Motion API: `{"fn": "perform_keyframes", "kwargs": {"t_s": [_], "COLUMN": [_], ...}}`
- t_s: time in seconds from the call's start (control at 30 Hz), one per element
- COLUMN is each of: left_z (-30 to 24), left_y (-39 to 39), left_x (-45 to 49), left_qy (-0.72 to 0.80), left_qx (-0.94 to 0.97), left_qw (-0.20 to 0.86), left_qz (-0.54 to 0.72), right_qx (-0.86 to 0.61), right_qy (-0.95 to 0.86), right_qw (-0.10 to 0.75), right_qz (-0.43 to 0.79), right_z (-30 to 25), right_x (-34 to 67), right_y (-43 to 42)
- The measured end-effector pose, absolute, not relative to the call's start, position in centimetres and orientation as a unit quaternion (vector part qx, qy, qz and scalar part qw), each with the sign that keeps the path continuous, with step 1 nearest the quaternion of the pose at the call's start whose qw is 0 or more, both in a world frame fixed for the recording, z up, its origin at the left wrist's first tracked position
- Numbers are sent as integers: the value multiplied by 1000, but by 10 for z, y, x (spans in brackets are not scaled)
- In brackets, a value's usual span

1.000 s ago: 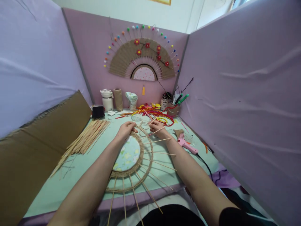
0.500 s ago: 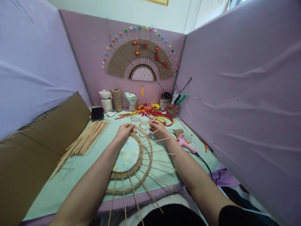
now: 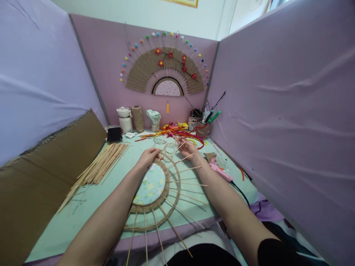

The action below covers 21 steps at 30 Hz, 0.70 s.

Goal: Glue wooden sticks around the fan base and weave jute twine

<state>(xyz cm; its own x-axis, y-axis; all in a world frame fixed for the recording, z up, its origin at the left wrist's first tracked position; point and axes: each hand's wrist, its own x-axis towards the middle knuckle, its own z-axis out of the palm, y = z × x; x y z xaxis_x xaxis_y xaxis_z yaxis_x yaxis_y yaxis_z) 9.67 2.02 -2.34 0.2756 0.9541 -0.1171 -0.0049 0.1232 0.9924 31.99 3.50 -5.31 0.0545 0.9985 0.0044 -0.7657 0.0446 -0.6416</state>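
A round woven piece (image 3: 167, 181) has a pale blue floral fabric centre, a thick twine ring and a thinner outer twine ring, with thin wooden sticks radiating outward. My left hand (image 3: 150, 158) grips its upper edge, thumb and fingers closed on the ring and stick bases. Beyond the sticks at the upper right, my right hand (image 3: 186, 148) is raised with curled fingers. Whatever lies between those fingers is too small to make out. Loose loops of thin twine (image 3: 169, 147) lie on the table between the two hands.
Loose wooden sticks (image 3: 102, 162) lie at left beside a cardboard sheet (image 3: 52, 162). A pink glue gun (image 3: 220, 171) rests at right. Behind are coloured strips (image 3: 177, 133), a white jar (image 3: 125, 120), a twine roll (image 3: 138, 119) and a tool cup (image 3: 204, 129). A decorated fan (image 3: 144, 72) hangs behind.
My right hand has moved slightly up and to the right, away from the ring, and its fingers have loosened. My left hand keeps its hold; the woven piece has shifted slightly.
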Motion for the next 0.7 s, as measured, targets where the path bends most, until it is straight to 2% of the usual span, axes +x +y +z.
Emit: {"fn": "perform_keyframes", "kwargs": {"t_s": [0.47, 0.7], "left_z": [-24, -21], "left_y": [18, 15], "left_x": [96, 97], "left_qy": [442, 439], "left_qx": [532, 526], "left_qw": [606, 614], "left_qz": [393, 391], "right_qx": [-268, -330], "right_qy": [-347, -339], "right_qw": [652, 641], "right_qz": [619, 604], "right_z": [2, 2], "right_x": [358, 355], "right_y": [35, 41]}}
